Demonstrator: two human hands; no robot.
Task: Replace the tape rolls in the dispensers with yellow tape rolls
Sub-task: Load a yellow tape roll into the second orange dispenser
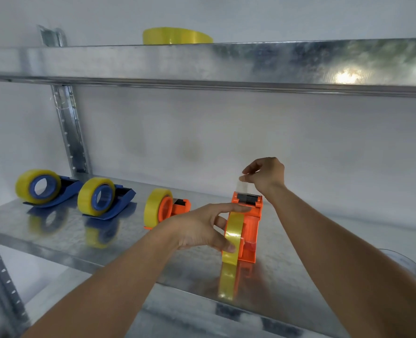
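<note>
An orange dispenser (251, 223) stands on the metal shelf (68, 237) with a yellow tape roll (232, 237) in it. My left hand (202, 228) grips that roll, thumb on its near face and fingers over the top. My right hand (265, 174) pinches the clear free end of tape (242, 185) just above the black cutter teeth. To the left stand another orange dispenser (168, 208) and two blue dispensers (45, 187) (103, 197), each with a yellow roll.
A yellow tape roll (176, 35) lies on the upper shelf (226, 59). A clear round container (404, 264) sits at the right edge below my right arm. A slotted metal upright (69, 128) stands at the back left.
</note>
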